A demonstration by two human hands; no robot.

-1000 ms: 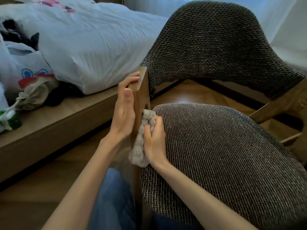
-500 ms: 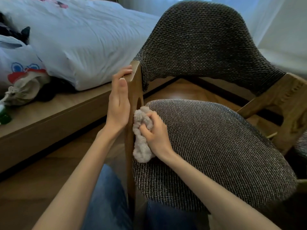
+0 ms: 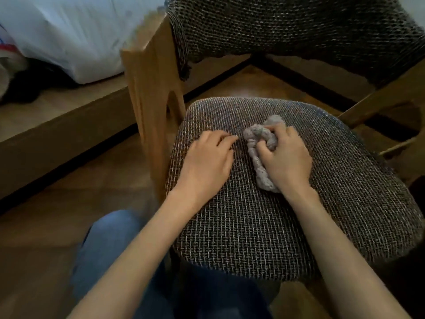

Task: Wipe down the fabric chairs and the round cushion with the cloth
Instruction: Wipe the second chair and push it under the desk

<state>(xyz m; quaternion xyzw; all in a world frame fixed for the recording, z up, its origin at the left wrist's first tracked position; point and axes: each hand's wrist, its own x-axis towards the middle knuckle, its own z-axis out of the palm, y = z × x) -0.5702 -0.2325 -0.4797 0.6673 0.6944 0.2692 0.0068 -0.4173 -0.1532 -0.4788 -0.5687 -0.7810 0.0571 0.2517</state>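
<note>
A chair with dark woven fabric fills the view: its rounded seat (image 3: 264, 226) lies in front of me and its curved backrest (image 3: 287, 28) rises behind. My right hand (image 3: 287, 160) grips a bunched grey knitted cloth (image 3: 259, 139) and presses it onto the middle of the seat. My left hand (image 3: 207, 162) rests palm down on the seat's left part, fingers loosely bent, just left of the cloth. The wooden post (image 3: 151, 88) of the chair frame stands left of both hands.
A low wooden bed frame (image 3: 57, 125) with white bedding (image 3: 69, 31) runs along the left. Another wooden frame piece (image 3: 379, 100) is at the right. Wood floor (image 3: 46, 215) lies below, and my blue-trousered knee (image 3: 110, 245) is at the bottom.
My left hand has left the wooden post and come down onto the seat. My right hand has carried the cloth from the seat's left edge to its middle. The camera now looks further down.
</note>
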